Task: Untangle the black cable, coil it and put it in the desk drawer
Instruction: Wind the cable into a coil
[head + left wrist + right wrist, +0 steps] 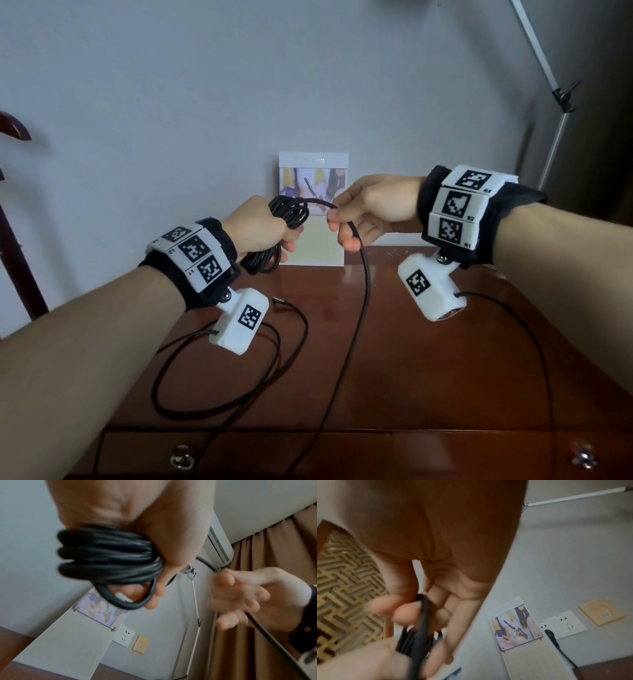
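Note:
The black cable (pixel 363 291) is partly wound into a coil (pixel 287 214) round my left hand (pixel 263 229), which grips the loops above the desk; the left wrist view shows the coil (pixel 106 555) thick against the palm. My right hand (pixel 363 212) pinches the free strand (pixel 423 616) between thumb and forefinger just right of the coil. From there the cable hangs down to the desk and over the front edge. A loose loop (pixel 219 383) with a metal plug end (pixel 279 301) lies on the desk. The drawer (pixel 239 455) below is closed.
A standing calendar card (pixel 313 209) leans on the wall at the back of the reddish wooden desk (pixel 445 377). A metal rod (pixel 555 137) stands at the right, dark wooden furniture (pixel 13 192) at the left. Thin wires run from both wrist cameras.

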